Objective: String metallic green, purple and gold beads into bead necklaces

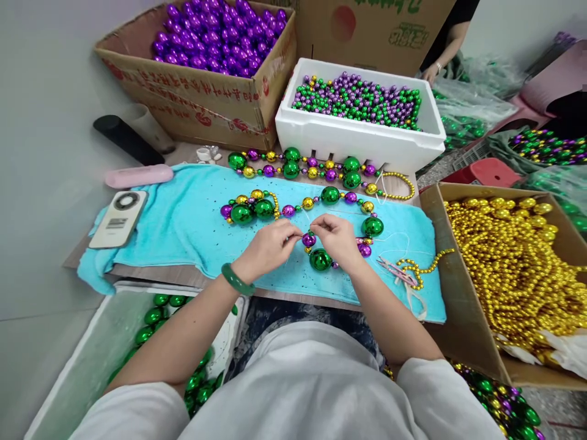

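A necklace of green, purple and gold beads (330, 195) curves over a turquoise towel (178, 226). My left hand (269, 245), with a green bangle on its wrist, is closed in a pinch at the necklace's thread. Just across from it, my right hand (337, 237) pinches the thread too, beside a small green bead. Below the fingertips hangs a purple bead (309, 239), and a large green bead (320, 260) lies nearer me. The thin thread between the fingers is hard to make out. Pink-handled scissors (397, 270) and a short gold bead strand (428, 267) lie to the right.
Finished-looking strands (291, 170) lie along the back. Behind stand a carton of purple beads (183, 91) and a foam box (358, 135) of small beads. A carton of gold strands (472, 293) is at right, a phone (120, 219) at left. Another person's hand (431, 73) shows behind.
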{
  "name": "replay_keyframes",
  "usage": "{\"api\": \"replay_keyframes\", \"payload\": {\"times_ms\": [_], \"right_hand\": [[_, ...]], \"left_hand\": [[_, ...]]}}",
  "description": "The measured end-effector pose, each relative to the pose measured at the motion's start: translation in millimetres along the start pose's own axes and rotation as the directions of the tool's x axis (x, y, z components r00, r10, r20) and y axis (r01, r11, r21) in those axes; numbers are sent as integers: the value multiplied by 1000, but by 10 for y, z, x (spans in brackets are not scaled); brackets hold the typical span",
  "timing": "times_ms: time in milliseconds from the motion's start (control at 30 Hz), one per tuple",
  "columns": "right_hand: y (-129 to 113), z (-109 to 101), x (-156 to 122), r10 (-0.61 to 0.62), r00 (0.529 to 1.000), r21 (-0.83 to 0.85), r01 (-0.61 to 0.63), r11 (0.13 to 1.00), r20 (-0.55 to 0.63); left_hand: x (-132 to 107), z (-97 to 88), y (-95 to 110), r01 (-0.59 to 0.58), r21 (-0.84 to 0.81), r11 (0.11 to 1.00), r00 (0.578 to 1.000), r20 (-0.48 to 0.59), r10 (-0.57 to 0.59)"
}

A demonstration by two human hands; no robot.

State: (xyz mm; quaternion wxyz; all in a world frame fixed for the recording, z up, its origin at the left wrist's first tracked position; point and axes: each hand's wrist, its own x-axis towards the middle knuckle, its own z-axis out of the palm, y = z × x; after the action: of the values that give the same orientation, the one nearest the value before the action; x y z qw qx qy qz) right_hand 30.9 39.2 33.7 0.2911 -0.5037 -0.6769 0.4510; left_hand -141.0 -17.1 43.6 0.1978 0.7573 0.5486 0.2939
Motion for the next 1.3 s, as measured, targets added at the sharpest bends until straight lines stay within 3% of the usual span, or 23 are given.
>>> {"api": "replay_keyframes", "payload": {"times_ms": [100, 200, 300, 400, 533, 700, 833, 933, 1000, 1067, 1100, 1133, 1200, 1233, 1300], "right_hand": [[-110, -44, 11, -6, 983, -284, 59, 957, 182], [-275, -124, 67, 47, 912, -430, 147, 891, 408], [-377, -224, 187, 104, 810, -361, 139, 922, 577], [-353, -305, 323, 132, 685, -185, 5, 983, 717], [-207, -319, 422, 148, 547, -49, -191, 980, 824], [-71, -267, 433, 131, 488, 34, -316, 948, 863], [-25, -247, 443, 101, 470, 78, -346, 935, 877], [1, -235, 447, 77, 491, 118, -354, 928, 868], [3, -219, 420, 68, 546, 137, -326, 935, 835], [-11, -185, 354, 48, 673, 152, -235, 960, 738], [-20, -158, 306, 33, 754, 144, -168, 975, 656], [-28, -126, 251, 14, 832, 116, -94, 989, 554], [-30, -49, 130, -55, 940, -1, 59, 998, 337], [-19, -8, 72, -116, 961, -79, 139, 987, 252], [28, 70, -21, -287, 946, -240, 317, 918, 150]], "left_hand": [[-54, 5, -41, -299, 400, 866, 947, 12, 322], [-34, -9, -112, -439, 504, 744, 882, 82, 464], [16, -12, -194, -435, 371, 820, 889, 33, 456], [41, 3, -257, -367, 175, 914, 926, -29, 377], [29, 23, -313, -403, 108, 909, 914, -8, 407], [22, 15, -365, -449, 184, 874, 892, 41, 450], [44, -2, -347, -502, 168, 848, 861, 0, 509], [45, 7, -270, -481, 77, 874, 874, -35, 484], [32, 38, -196, -370, -28, 929, 928, -52, 368], [20, 83, -121, -130, -195, 972, 989, -95, 114], [19, 106, -88, 29, -313, 949, 993, -99, -62], [23, 125, -58, 186, -447, 875, 967, -75, -244], [46, 142, -12, 409, -684, 604, 858, 62, -510], [63, 138, 5, 462, -760, 458, 807, 146, -572], [97, 111, 31, 497, -831, 251, 748, 263, -610]]}}
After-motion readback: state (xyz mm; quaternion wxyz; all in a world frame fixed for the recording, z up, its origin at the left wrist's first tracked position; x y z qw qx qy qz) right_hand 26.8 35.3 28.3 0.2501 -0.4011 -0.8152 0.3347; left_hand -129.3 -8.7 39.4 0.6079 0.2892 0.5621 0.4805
